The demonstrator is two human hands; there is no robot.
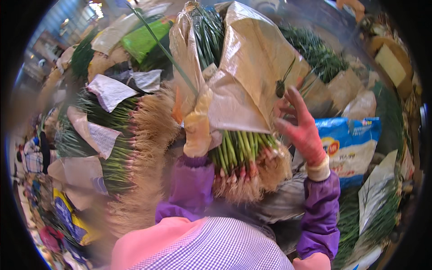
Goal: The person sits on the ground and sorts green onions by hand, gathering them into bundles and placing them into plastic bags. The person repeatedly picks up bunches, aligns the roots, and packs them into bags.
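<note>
A bunch of green onions [241, 152] lies before me, its pale roots toward my body and its leaf tops pointing away. A tan woven-plastic sheet [244, 84] is wrapped around its middle. My left hand [198, 130], in a yellowish glove, grips the sheet's left edge; its fingertips are partly hidden in the folds. One long green strip [162, 47] slants up and left from those fingers. My right hand [298, 126], in a red glove, is raised at the sheet's right side with fingers spread. Near its fingertips hangs a thin dark-green strand with a knot-like lump [280, 88].
More green onions [118, 162] lie at left with a thick bank of roots [152, 135] and sheet scraps over them. At right are a blue-and-white printed sack [351, 145] and more greens [314, 50]. A person [33, 155] is at the far left.
</note>
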